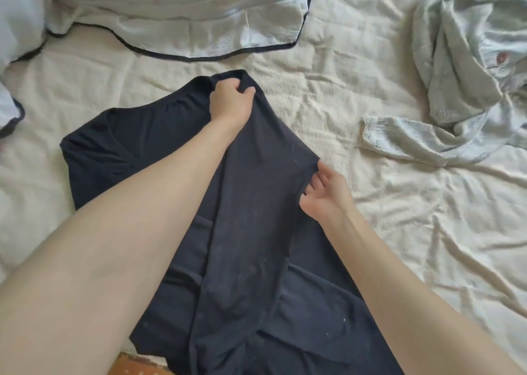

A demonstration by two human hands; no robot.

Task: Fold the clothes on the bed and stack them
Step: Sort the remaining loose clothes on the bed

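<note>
On bed (370,232) | black garment (256,203) bottom cropped | right hand (325,192) fingertips hidden

From where I stood, the black garment (256,203) ran off the bottom edge, so its lower end could not be seen, and both forearms covered parts of it. The right hand (325,192) had its fingers (315,179) partly tucked under a fold. The pale green garment (467,69) was cut off at the right edge. The pillow (176,12) ran past the top edge. A small reddish mark (501,57) was too blurred to identify.
</note>
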